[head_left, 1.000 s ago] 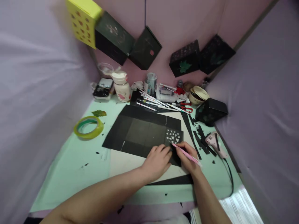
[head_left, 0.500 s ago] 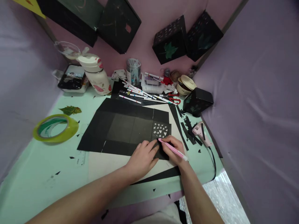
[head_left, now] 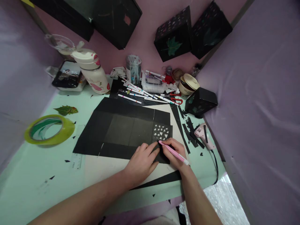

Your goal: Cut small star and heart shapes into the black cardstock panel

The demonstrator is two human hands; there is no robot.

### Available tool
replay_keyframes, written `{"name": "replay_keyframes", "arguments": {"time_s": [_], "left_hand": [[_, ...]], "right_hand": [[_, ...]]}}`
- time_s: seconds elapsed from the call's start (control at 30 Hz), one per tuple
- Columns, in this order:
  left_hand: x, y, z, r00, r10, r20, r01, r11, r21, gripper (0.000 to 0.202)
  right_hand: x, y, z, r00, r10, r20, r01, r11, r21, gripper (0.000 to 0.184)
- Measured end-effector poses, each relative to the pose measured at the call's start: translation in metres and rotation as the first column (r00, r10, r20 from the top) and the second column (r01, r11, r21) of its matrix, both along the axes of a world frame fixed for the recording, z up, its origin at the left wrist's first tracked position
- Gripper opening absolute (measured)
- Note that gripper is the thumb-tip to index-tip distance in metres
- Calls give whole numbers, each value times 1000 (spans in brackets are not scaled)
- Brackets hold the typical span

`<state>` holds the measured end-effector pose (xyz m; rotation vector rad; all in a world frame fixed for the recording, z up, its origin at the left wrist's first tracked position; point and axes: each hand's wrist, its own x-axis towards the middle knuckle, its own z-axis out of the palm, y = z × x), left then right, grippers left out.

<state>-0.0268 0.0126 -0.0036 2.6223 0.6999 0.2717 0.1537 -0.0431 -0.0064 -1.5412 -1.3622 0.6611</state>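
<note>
Black card (head_left: 120,128): flat on the white sheet (head_left: 104,165), reaching ahead and left of your left hand (head_left: 142,161), creased into panels with a greyer middle, small white stars and hearts (head_left: 161,133) grouped just ahead of your fingertips
Left hand: fingers loosely spread, resting on the card
Pink pen (head_left: 173,152): pinched in your right hand (head_left: 180,147), its tip just your side of the stars
Since a second ago: your view sits closer, the yellow box (head_left: 28,3), far ahead-left of your hands, almost cut off
</note>
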Motion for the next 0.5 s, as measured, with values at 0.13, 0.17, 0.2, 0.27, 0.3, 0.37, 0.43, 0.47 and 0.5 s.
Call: {"name": "replay_keyframes", "arguments": {"time_s": [0.13,0.17,0.2,0.27,0.3,0.37,0.43,0.47,0.5], "left_hand": [[0,0,-2,1000,10,8,-10,1000,-1,43],[0,0,-2,1000,14,6,-14,1000,-2,42],[0,0,-2,1000,16,4,-16,1000,-3,42],[0,0,-2,1000,19,-1,-19,1000,-4,42],[0,0,-1,1000,19,-4,-19,1000,-4,42],[0,0,-1,1000,19,-12,-19,1000,-3,43],[0,-1,0,1000,19,-20,-19,1000,0,43],[1,-1,0,1000,19,-24,-19,1000,2,43],[1,-1,0,999,20,-26,-20,1000,3,43]], "right_hand": [[0,0,-1,1000,-15,0,15,1000,-7,8],[0,0,-1,1000,-15,-3,15,1000,-6,8],[0,1,-1,1000,-12,-7,12,1000,-5,9],[1,1,-1,1000,-3,-13,3,1000,-10,10],[1,1,-1,1000,-2,-15,2,1000,-13,10],[1,2,-1,1000,-4,-19,3,1000,-16,10],[1,2,-1,1000,-6,-24,5,1000,-16,10],[1,2,-1,1000,-5,-25,4,1000,-18,10],[1,2,-1,1000,-4,-26,4,1000,-18,10]]}}
